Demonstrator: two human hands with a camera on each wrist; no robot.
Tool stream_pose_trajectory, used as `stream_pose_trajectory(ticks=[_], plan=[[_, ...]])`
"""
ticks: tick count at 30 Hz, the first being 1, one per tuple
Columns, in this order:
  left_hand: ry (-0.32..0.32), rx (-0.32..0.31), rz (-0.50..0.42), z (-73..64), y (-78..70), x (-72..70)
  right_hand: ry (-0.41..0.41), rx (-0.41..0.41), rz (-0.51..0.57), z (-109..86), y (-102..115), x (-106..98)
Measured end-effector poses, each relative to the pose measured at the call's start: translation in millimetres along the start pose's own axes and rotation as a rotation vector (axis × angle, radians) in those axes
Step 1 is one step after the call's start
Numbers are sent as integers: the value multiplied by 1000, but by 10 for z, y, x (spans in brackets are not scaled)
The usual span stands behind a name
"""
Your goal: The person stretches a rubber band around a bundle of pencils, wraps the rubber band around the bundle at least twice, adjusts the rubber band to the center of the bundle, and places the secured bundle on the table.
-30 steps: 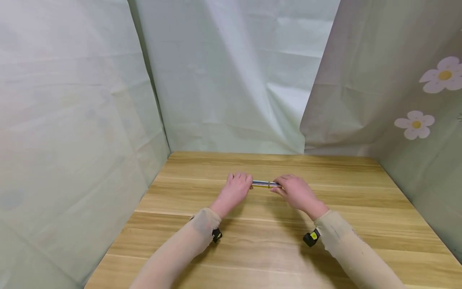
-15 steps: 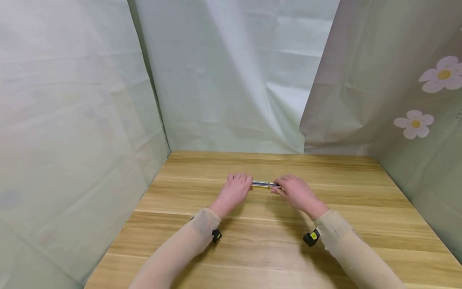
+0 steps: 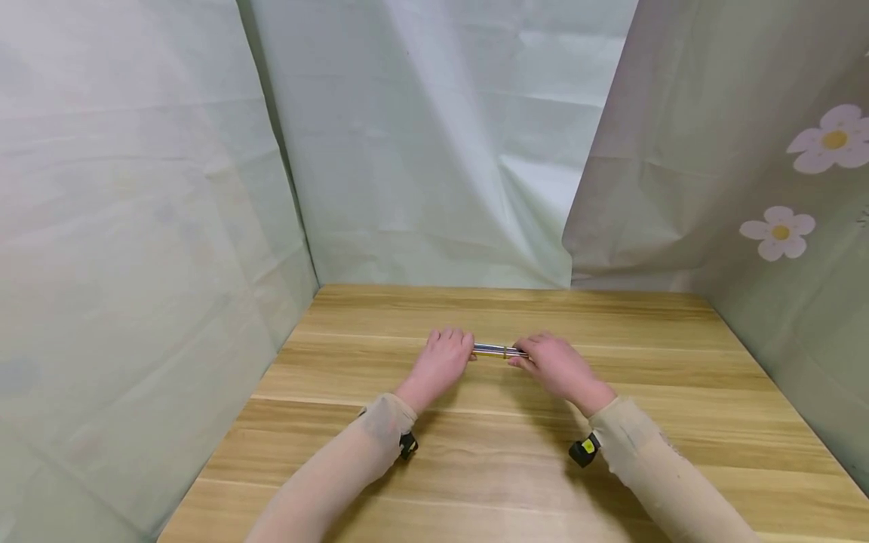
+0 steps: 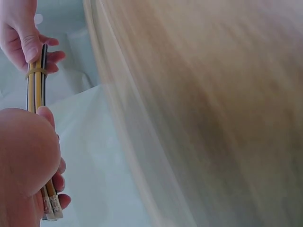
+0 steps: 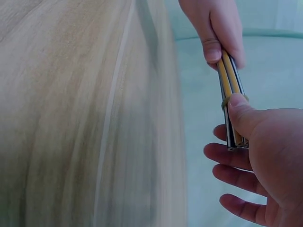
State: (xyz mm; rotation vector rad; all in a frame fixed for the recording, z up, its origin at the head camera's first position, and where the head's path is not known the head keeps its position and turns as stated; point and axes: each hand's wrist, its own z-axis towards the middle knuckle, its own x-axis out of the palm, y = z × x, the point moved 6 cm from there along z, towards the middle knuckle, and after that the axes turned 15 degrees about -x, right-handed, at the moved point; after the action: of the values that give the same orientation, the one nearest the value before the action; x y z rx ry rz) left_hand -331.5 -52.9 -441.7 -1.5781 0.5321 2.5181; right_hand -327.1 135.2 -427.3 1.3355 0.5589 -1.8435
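Observation:
A bundle of pencils [image 3: 489, 350] in yellow, dark and silvery colours is held level over the wooden table, stretched between both hands. My left hand [image 3: 444, 358] wraps its fingers round one end; in the left wrist view the pencils' metal-looking ferrules [image 4: 52, 206] stick out below the palm. With thumb and fingers my right hand [image 3: 557, 366] pinches the other end, where flat, unsharpened tips [image 5: 239, 144] show in the right wrist view. A tan rubber band [image 4: 36, 71] circles the bundle close to the right thumb.
The wood-grain table [image 3: 502, 467] spreads under both arms. Pale cloth screens [image 3: 434, 151] stand behind it and at both sides, the right one printed with white flowers [image 3: 777, 233]. Small black wrist devices [image 3: 584, 450] hang below the sleeves.
Both hands have shifted very slightly toward the person, with the pencils still between them. Their grips look the same.

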Motion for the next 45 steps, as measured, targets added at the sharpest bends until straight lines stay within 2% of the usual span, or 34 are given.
stream_pose_trajectory(ticks=[3,8,14,23,28,31,36,40,45], plan=[[3,4,-5,1,-13,1,-9,-8,7,8,10,19],[-26,6,-23,2,-33,-21,-19,-10,19,35,25,46],[-20,-17,-51,47,-62,-31,-22,51,54,63,22,33],[-83,15,6,91,-156,-21,25,94,31,103,34,31],[-75,18,-14,96,-170,-19,-30,45,64,122,60,37],[-50,25,-24,89,-165,-18,-55,14,85,131,83,46],[-12,18,-52,84,-117,-9,-30,63,74,116,81,68],[1,-6,-75,82,-59,6,-63,106,69,92,51,41],[4,-10,-65,65,-27,14,-122,43,-2,78,62,-5]])
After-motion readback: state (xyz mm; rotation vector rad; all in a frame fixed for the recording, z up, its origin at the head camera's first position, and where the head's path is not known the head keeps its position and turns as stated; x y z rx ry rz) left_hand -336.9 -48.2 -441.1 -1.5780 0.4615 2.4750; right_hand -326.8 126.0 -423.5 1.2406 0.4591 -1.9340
